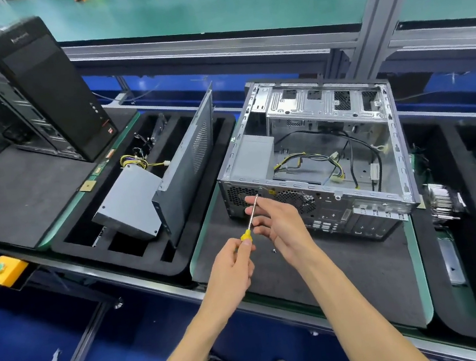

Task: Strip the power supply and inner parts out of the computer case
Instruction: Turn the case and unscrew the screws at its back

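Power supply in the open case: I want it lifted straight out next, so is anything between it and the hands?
The power supply sits in the computer case's open top, nothing over it. Its cable bundle trails beside it. The left hand holds a screwdriver, which the right hand touches.

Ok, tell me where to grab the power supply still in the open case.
Probably grip the power supply by its flat grey top and its side facing the cables, coming from above through the case's open top. It sits boxed into the near left corner, so its other sides look walled in.
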Demonstrator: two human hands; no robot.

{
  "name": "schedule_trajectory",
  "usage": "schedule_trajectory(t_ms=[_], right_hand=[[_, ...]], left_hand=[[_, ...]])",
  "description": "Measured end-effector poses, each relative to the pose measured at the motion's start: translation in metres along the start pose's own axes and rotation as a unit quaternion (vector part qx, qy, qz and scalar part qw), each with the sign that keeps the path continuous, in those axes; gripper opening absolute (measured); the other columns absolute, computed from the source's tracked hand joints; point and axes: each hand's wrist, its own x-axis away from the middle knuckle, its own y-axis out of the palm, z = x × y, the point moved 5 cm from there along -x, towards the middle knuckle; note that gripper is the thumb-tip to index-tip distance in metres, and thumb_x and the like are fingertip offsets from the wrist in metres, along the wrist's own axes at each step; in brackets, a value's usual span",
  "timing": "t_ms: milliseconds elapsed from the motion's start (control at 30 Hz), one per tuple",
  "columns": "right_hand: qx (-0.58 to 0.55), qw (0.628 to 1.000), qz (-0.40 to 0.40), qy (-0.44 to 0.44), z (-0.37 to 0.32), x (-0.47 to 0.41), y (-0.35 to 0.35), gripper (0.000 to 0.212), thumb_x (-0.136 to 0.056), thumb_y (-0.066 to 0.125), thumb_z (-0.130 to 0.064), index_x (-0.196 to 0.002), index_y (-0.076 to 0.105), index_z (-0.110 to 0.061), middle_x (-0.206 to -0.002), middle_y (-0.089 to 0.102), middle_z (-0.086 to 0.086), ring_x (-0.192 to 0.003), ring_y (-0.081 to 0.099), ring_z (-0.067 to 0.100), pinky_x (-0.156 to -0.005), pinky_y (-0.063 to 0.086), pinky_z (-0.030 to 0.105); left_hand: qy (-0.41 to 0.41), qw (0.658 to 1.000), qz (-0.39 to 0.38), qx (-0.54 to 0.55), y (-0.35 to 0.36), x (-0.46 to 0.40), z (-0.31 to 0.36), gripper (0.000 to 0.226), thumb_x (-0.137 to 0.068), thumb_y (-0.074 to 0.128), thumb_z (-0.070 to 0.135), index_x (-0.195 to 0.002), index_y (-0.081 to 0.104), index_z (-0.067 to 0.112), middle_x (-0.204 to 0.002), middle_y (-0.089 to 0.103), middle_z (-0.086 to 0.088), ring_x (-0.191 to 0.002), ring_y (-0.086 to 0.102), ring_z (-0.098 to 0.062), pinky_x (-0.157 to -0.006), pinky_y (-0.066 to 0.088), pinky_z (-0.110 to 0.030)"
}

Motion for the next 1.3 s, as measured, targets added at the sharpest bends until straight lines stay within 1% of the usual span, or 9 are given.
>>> schedule_trajectory(t_ms=[167,333,400,500,633,700,800,1067,1300], right_hand=[[-0.009,1.0,0.014,-0.004,-0.002,-0.007,-0.004,0.018,-0.097,0.061,-0.015,-0.1,0.077,-0.009,-0.079,0.073,0.004,-0.055,0.056,0.01,-0.051,0.051,0.021],[-0.017,1.0,0.02,-0.003,0.0,-0.011,-0.008,0.019,-0.098,0.06,-0.015,-0.102,0.076,-0.007,-0.079,0.073,0.004,-0.054,0.056,0.01,-0.05,0.051,0.021],[-0.016,0.999,0.024,0.015,0.009,-0.009,-0.011,0.02,-0.099,0.059,-0.015,-0.103,0.076,-0.005,-0.08,0.073,0.007,-0.054,0.056,0.011,-0.05,0.052,0.022],[0.015,0.997,0.021,0.072,0.032,-0.003,-0.014,0.019,-0.098,0.057,-0.009,-0.102,0.074,-0.002,-0.083,0.073,0.011,-0.056,0.058,0.013,-0.05,0.052,0.023],[0.049,0.992,0.041,0.11,0.052,-0.003,-0.02,0.021,-0.098,0.054,-0.009,-0.102,0.074,-0.004,-0.082,0.074,0.008,-0.054,0.057,0.012,-0.048,0.048,0.023],[0.06,0.991,0.046,0.11,0.052,-0.005,-0.021,0.022,-0.099,0.053,-0.01,-0.102,0.074,-0.006,-0.08,0.074,0.006,-0.052,0.055,0.011,-0.047,0.045,0.022],[0.055,0.992,0.047,0.102,0.052,-0.009,-0.023,0.022,-0.099,0.052,-0.01,-0.102,0.074,-0.007,-0.08,0.073,0.005,-0.053,0.055,0.01,-0.048,0.046,0.022],[0.046,0.993,0.055,0.096,0.053,-0.014,-0.027,0.022,-0.1,0.052,-0.011,-0.104,0.074,-0.008,-0.077,0.073,0.004,-0.054,0.056,0.01,-0.049,0.048,0.023],[0.073,0.987,0.059,0.134,0.07,-0.009,-0.036,0.021,-0.099,0.054,-0.01,-0.104,0.074,-0.006,-0.079,0.075,0.006,-0.055,0.058,0.011,-0.048,0.047,0.022]], left_hand=[[-0.006,1.0,0.001,-0.001,0.004,-0.008,0.002,0.029,-0.106,0.044,0.037,-0.101,0.06,0.014,-0.06,0.042,0.003,-0.044,0.029,-0.008,-0.04,0.026,-0.019],[-0.011,1.0,-0.002,-0.009,0.005,-0.013,-0.003,0.029,-0.106,0.044,0.039,-0.1,0.061,0.016,-0.059,0.043,0.006,-0.044,0.031,-0.007,-0.04,0.027,-0.019],[-0.02,1.0,-0.006,-0.019,0.005,-0.014,-0.01,0.028,-0.106,0.043,0.039,-0.1,0.061,0.017,-0.058,0.044,0.006,-0.044,0.031,-0.008,-0.04,0.027,-0.019],[-0.059,0.997,-0.012,-0.04,0.007,-0.014,-0.029,0.029,-0.106,0.042,0.038,-0.102,0.059,0.015,-0.059,0.045,0.005,-0.044,0.032,-0.008,-0.04,0.027,-0.019],[-0.086,0.995,-0.017,-0.048,0.01,-0.017,-0.045,0.031,-0.105,0.042,0.041,-0.099,0.055,0.013,-0.064,0.043,-0.002,-0.044,0.031,-0.009,-0.04,0.026,-0.02],[-0.086,0.995,-0.015,-0.043,0.011,-0.02,-0.046,0.031,-0.105,0.042,0.041,-0.096,0.054,0.014,-0.062,0.042,0.0,-0.044,0.031,-0.009,-0.04,0.026,-0.02],[-0.09,0.995,-0.016,-0.033,0.014,-0.024,-0.047,0.029,-0.106,0.042,0.039,-0.095,0.055,0.015,-0.058,0.041,0.004,-0.043,0.03,-0.008,-0.039,0.025,-0.02],[-0.098,0.995,-0.019,-0.018,0.018,-0.031,-0.048,0.028,-0.106,0.043,0.037,-0.089,0.051,0.017,-0.06,0.041,0.002,-0.04,0.029,-0.007,-0.036,0.023,-0.019],[-0.13,0.991,-0.026,-0.026,0.021,-0.026,-0.065,0.029,-0.106,0.043,0.037,-0.098,0.054,0.012,-0.06,0.046,0.001,-0.039,0.032,-0.007,-0.036,0.024,-0.019]])
